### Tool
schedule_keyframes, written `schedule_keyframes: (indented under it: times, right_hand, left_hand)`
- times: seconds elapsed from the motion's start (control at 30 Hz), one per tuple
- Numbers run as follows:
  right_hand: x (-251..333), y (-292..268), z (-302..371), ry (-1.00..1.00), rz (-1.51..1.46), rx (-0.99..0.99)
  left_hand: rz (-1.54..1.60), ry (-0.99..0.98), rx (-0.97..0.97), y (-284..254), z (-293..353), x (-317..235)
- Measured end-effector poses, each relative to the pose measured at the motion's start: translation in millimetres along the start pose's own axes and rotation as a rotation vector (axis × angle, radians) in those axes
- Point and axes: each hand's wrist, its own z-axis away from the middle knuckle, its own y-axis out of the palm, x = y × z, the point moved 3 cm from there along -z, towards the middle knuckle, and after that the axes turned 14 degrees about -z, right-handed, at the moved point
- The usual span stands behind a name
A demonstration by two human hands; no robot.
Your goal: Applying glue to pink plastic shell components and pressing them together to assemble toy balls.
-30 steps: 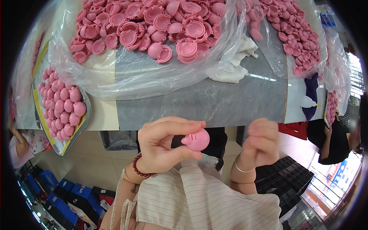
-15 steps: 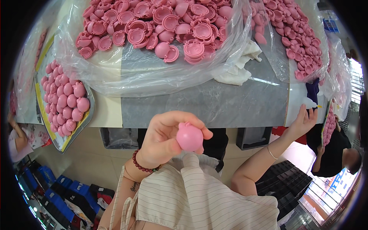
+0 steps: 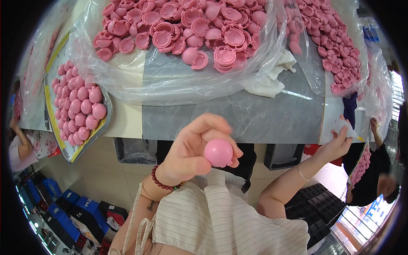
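Note:
In front of my body, my left hand point(image 3: 193, 153) is closed round a smooth pink plastic ball point(image 3: 218, 152), with thumb and fingers around its sides. A small tab shows at the ball's lower edge. Out to the right, at the table's edge, my right hand point(image 3: 338, 144) grips a small whitish squeeze bottle point(image 3: 341, 124) with a yellow tip pointing down and right. The fingers partly cover this bottle. Just beyond it lies a dark purple cloth point(image 3: 350, 108).
Loose pink half shells point(image 3: 165, 36) lie heaped on clear plastic sheeting point(image 3: 170, 95) across the table point(image 3: 238, 119). A yellow-lined tray point(image 3: 106, 117) of pink balls stands left. A white cloth point(image 3: 272, 80) lies beside the sheeting. Another person point(image 3: 369, 165) is at far right.
My left hand has shifted slightly right, and the ball has turned so its tabs have moved from top to bottom. My right fingers have closed on the bottle, which now tips lower.

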Motion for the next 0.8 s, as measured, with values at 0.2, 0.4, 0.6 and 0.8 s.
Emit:
schedule_keyframes:
  times: [0.2, 0.4, 0.6, 0.8]
  right_hand:
    - [38.9, 40.9, 53.4, 0.005, -0.32, 0.101]
    - [48.2, 69.5, 73.9, 0.038, -0.5, 0.274]
    - [41.3, 66.3, 70.7, 0.147, -0.513, 0.312]
    - [43.4, 70.6, 75.7, 0.155, -0.515, 0.361]
  left_hand:
    - [-0.072, 0.007, 0.08, -12.3, 4.6, 4.1]
    - [-0.217, 0.204, 0.042, -9.2, 7.9, -13.8]
    - [-1.44, 0.896, -0.997, -45.7, 44.8, -100.5]
    - [-1.973, 0.405, -1.125, -91.6, 70.7, -143.6]
